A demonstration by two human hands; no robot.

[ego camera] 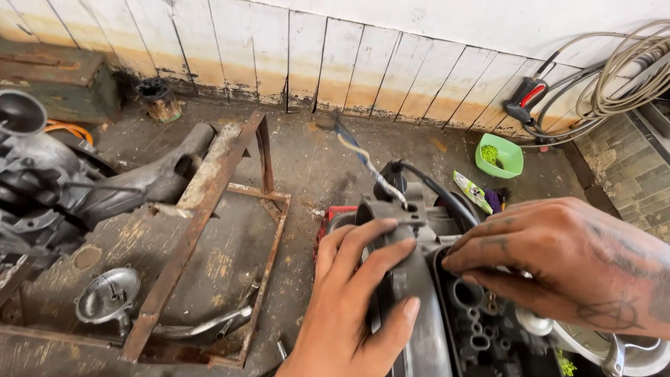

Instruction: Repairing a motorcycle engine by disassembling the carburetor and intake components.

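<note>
While the grey engine casing lay low in the foreground on the stained concrete floor, it was pressed by both hands. The left hand was spread flat over its curved outer cover, fingers extended and not closed around anything. The right hand was laid across the open top of the casing, fingers pinched loosely together just above the cast ports; whether anything small was held between them could not be told. A black cable and a braided wire were seen rising from the casing's far end.

The casing was judged to be heavy, rigid cast metal, probably greasy and therefore slippery on its smooth curved face. A firmer hold would likely be found on the raised edges and bosses than on the rounded cover, and the cables were best left unpulled.

To the left, a rusty steel frame was set on the floor, with another engine block beside it. A green plastic tub stood near the tiled wall, below a coiled hose.
</note>
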